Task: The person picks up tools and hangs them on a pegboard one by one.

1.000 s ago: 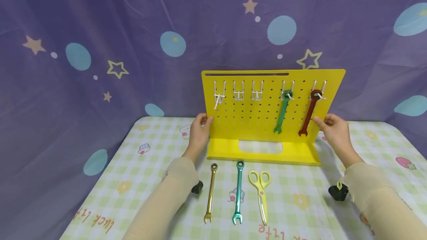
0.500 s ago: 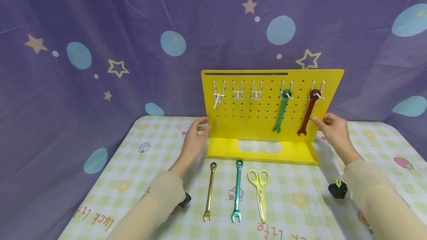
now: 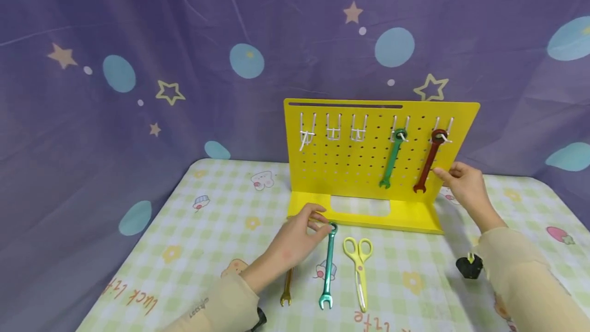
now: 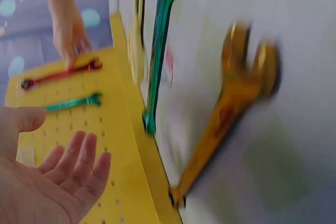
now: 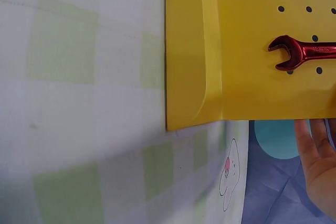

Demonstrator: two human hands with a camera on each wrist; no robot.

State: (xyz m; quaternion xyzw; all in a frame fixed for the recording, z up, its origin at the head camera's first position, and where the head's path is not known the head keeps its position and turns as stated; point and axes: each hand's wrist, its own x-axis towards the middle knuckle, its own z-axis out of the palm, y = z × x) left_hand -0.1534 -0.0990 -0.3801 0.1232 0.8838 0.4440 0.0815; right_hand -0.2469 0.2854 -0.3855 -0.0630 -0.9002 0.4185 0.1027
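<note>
My left hand (image 3: pixel 295 237), its fingers spread and loosely bent, hovers over the upper part of a gold combination wrench (image 3: pixel 286 293) and holds nothing. A teal combination wrench (image 3: pixel 329 270) lies just right of it, ring end close to the fingertips in the head view. My right hand (image 3: pixel 466 187) holds the right edge of a yellow pegboard (image 3: pixel 341 168), thumb in front and fingers behind. A green wrench (image 3: pixel 391 163) and a red wrench (image 3: pixel 427 165) hang by their ring ends on the board's right-hand hooks.
Yellow scissors (image 3: pixel 362 281) lie right of the teal wrench. Several white hooks (image 3: pixel 333 132) at the board's left carry no tools. The board's yellow base (image 3: pixel 415 216) stands on a checked tablecloth (image 3: pixel 212 240), before a purple curtain (image 3: pixel 193 24).
My left hand has let go of the board's left edge and come forward and right, over the gold wrench. The right hand stays on the right edge.
</note>
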